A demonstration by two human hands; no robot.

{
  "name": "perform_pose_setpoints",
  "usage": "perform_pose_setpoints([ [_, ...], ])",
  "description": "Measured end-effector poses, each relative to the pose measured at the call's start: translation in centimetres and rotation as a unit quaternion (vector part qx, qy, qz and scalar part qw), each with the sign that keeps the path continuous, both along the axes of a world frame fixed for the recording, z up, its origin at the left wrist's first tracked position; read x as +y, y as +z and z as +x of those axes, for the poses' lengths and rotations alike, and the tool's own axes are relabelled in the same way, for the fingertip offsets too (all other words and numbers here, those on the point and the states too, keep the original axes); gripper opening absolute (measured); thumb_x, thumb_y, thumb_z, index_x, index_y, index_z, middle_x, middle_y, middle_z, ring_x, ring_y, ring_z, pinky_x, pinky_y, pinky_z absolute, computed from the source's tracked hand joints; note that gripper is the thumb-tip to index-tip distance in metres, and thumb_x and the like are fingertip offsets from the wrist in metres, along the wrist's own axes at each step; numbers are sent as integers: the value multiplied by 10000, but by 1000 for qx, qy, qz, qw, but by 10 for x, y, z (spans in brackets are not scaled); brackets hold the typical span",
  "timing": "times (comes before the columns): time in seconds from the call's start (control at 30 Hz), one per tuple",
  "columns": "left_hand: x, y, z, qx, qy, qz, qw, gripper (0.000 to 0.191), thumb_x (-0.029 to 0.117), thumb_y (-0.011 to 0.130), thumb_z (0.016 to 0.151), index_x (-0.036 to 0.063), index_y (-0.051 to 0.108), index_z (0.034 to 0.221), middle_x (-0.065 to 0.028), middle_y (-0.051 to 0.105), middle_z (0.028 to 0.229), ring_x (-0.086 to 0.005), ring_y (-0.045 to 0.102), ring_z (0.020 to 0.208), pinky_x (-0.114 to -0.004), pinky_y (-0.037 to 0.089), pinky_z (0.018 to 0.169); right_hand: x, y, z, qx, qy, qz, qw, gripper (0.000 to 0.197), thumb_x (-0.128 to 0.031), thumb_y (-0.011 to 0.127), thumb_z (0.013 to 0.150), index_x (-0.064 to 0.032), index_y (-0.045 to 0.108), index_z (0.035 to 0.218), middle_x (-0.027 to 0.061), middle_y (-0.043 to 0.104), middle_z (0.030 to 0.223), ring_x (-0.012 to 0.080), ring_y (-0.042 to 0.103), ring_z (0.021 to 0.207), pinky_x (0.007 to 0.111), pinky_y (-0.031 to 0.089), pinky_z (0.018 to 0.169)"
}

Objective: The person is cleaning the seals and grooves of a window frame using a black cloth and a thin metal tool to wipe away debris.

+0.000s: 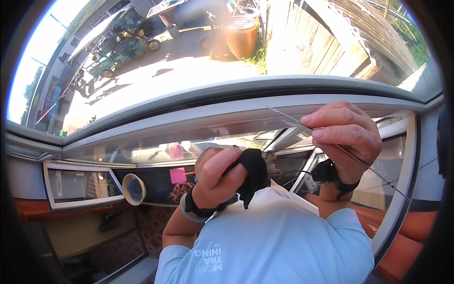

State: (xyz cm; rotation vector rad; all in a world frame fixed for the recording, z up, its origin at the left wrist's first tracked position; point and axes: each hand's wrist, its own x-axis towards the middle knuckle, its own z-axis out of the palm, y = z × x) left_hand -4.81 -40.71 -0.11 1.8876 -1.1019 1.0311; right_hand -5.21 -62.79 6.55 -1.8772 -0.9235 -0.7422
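Note:
A bunched piece of black cloth point(252, 174) is gripped in my left hand point(221, 177), in front of my chest. Up and to the right, my right hand point(345, 136) pinches a long thin metal rod point(358, 160) between thumb and fingers. The rod slants from the window frame's lower edge down to the right, past my wrist, with a small kink near its lower end. Its upper tip stands apart from the cloth. Black bands with small devices circle both wrists. My left fingers hide part of the cloth.
A white window frame point(212, 110) with glass crosses in front of me, and a yard lies outside. Below it are a dark ledge with a round cream-rimmed container point(134, 189), a pink square point(177, 175) and a reddish woven-looking object point(181, 192). An open-looking window sash point(408, 152) stands at right.

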Motion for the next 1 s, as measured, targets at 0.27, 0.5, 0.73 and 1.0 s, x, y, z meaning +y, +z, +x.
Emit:
perform_pose_setpoints([
  [0.27, 25, 14, -15, 108, 103, -28, 988, 175, 39, 612, 731, -2, 538, 884, -96, 493, 883, -199, 520, 764, -283, 420, 657, 1, 4, 7, -11, 41, -16, 999, 124, -57, 613, 660, -13, 612, 776, 137, 626, 794, 231, 611, 701, 284, 483, 619],
  [0.5, 36, 11, -11, 9, 152, -10, 988, 339, 158, 707, 661, -35, 573, 905, -109, 433, 973, -213, 507, 763, -339, 432, 685, 17, 7, 17, -29, 59, -54, 996, 136, -66, 626, 637, -5, 611, 758, 135, 626, 781, 234, 616, 697, 294, 500, 627],
  [0.73, 41, 14, -11, 55, 127, -38, 990, 374, 158, 708, 656, -38, 564, 940, -108, 447, 998, -214, 502, 803, -322, 414, 685, 15, 21, 10, -22, 38, -123, 991, 163, -69, 645, 598, -11, 604, 745, 123, 622, 782, 239, 614, 710, 296, 507, 637],
  [1.0, 36, 24, 1, 87, 103, -26, 990, 363, 53, 682, 611, -12, 573, 951, -103, 458, 1039, -226, 496, 847, -294, 406, 692, 6, 18, 18, -3, 129, -72, 989, 114, -91, 621, 689, -10, 598, 766, 148, 623, 810, 226, 618, 704, 282, 498, 607],
])
